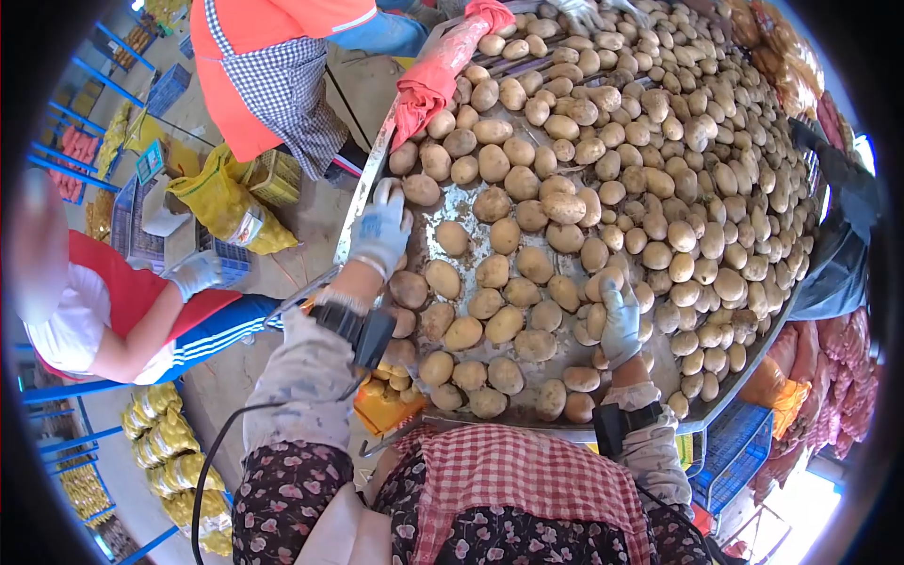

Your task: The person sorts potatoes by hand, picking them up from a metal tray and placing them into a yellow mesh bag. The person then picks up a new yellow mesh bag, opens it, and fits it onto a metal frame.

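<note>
Many brown potatoes (504, 325) lie loose on a metal sorting table (459, 202). My left hand (381, 231), in a white and blue glove, rests at the table's left rim beside a few potatoes. Its fingers are stretched out and somewhat apart, and I see nothing held in it. Among the potatoes right of the middle is my right hand (621, 325), gloved too, with its fingers extended forward. A potato (595, 286) lies against its left side; the palm is hidden.
A co-worker in an orange top (254, 85) stands at the upper left, another in a red apron (104, 273) at the left. Yellow net sacks (226, 202) stand on the floor. Blue crates (730, 452) and red sacks (829, 386) are at the right. An orange bag (386, 407) hangs below the near edge.
</note>
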### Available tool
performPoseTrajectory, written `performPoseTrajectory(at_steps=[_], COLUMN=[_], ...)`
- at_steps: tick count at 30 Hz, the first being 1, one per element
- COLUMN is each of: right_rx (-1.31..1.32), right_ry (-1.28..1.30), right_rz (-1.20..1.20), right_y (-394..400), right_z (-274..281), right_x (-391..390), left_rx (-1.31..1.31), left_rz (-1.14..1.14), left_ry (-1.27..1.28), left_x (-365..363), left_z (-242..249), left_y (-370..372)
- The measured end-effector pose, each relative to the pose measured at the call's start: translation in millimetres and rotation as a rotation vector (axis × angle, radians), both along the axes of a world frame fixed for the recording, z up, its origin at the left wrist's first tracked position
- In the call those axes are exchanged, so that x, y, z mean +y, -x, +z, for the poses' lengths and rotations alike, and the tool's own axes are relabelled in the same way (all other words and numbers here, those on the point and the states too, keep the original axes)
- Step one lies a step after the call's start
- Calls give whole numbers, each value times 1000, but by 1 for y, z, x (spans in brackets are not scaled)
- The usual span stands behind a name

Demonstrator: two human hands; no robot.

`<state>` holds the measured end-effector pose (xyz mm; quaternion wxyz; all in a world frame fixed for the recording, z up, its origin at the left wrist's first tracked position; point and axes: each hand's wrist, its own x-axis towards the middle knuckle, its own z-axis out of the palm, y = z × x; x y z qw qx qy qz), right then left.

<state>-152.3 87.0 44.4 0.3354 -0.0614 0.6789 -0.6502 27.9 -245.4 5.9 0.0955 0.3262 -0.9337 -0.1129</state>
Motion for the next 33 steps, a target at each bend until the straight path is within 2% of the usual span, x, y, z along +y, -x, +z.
performPoseTrajectory(at_steps=[1, 2, 4, 7, 9, 11, 14, 15, 16, 18, 20, 22, 23, 24, 25, 27, 29, 30, 31, 32, 33], right_rx=[-8, -26, -46, -37, -32, -48, -39, -19, -21, -442, -160, -754, -839, -837, -198, 430, -291, -660, -656, -90, 196], right_ry=[3, 7, 5, 16, 51, 64, 77, 67, 71, 370, 265, 441, 747, 745, 469, 167, 648, 877, 883, 478, 275], right_rz=[-12, 0, 17, 33, 17, 11, 41, 78, 75, 106, 13, 13, 257, 259, 320, 340, 289, 252, 246, 308, 334], right_y=[-2, -2, -3, -4, -6, -7, -6, -4, 0, 6, -31, -39, -39, -44, -50, -54, -53, -53, -55, -57, -56], right_z=[2, 5, 6, 4, 6, 9, 9, 6, 1, -10, 37, 49, 22, 11, 3, 6, 33, 39, 36, 28, 11], right_x=[0, -1, 0, -2, -2, -1, 3, 7, 14, 28, -1, -21, -17, -14, -13, -15, -17, -17, -17, -15, -11], left_rx=[-212, -220, 44, -16, -47, -398, -421, -300, -303, 404, 612, 698, 700, 662, 621, 138, -8, -9, -81, -152, -148], left_rz=[58, 49, 75, 113, 97, 99, 168, 185, 182, 200, 46, -340, -341, -353, -366, -73, 106, 99, 97, 95, 89], left_ry=[-108, -108, -116, -212, -242, -163, -161, -133, -129, -347, -605, -343, -338, -188, -37, 350, 199, 202, 103, 4, 7], left_x=[0, 0, -3, -37, -38, -31, -28, -10, 7, 40, 95, 143, 146, 150, 153, 134, 106, 100, 92, 84, 77], left_z=[-6, -6, -6, -17, -6, 7, 0, 20, 35, 56, 66, 63, 67, 73, 77, 63, 31, 19, 17, 16, 13], left_y=[-5, -4, 2, 27, 30, 34, 36, 29, 21, 6, 7, 20, 16, 13, 11, -28, -50, -50, -44, -38, -32])
